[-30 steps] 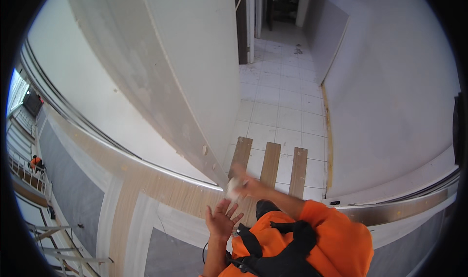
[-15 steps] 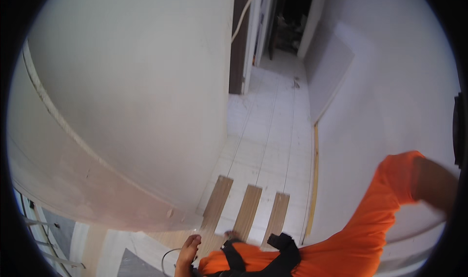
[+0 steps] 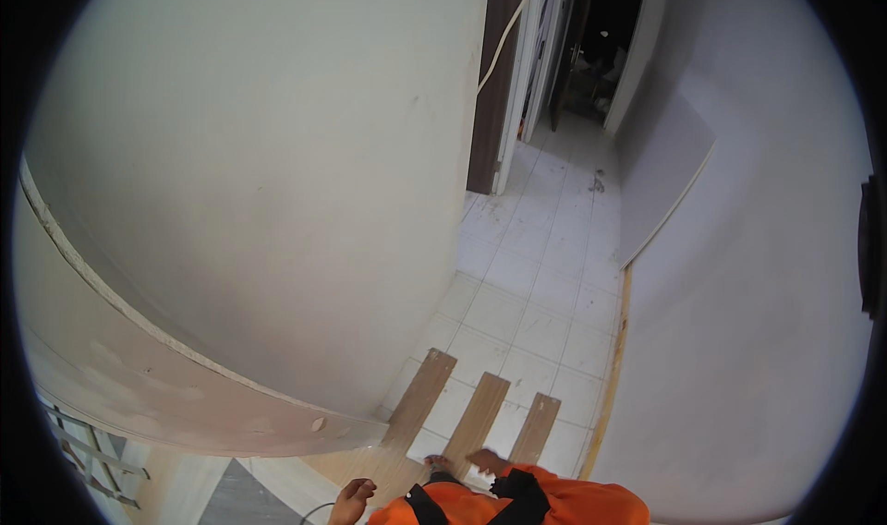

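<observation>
My left hand (image 3: pixel 353 501) hangs at the lower edge, fingers loosely bent and nothing visible in it. Close beside it a thin dark cable (image 3: pixel 317 510) curves. In front of my orange-clad body, my right hand (image 3: pixel 490 462) hovers over the wood-look floor planks with loose fingers and no object visible. Three plank ends stick out over white tiles: a left plank (image 3: pixel 423 391), a middle plank (image 3: pixel 480 414) and a right plank (image 3: pixel 539 423). My foot (image 3: pixel 437 460) shows between my hands, near the middle plank.
A pale wall (image 3: pixel 277 174) bulges on the left, with a curved low ledge (image 3: pixel 185 368) under it. White tiled floor (image 3: pixel 527 276) runs down a corridor to a dark doorway (image 3: pixel 601 54). A right wall (image 3: pixel 739 340) has a yellowish strip (image 3: pixel 612 377) along its foot. A metal frame (image 3: pixel 97 460) stands lower left.
My right arm has come down from the far right to the front of my body. The view has shifted, showing more of the corridor. My left hand stays low.
</observation>
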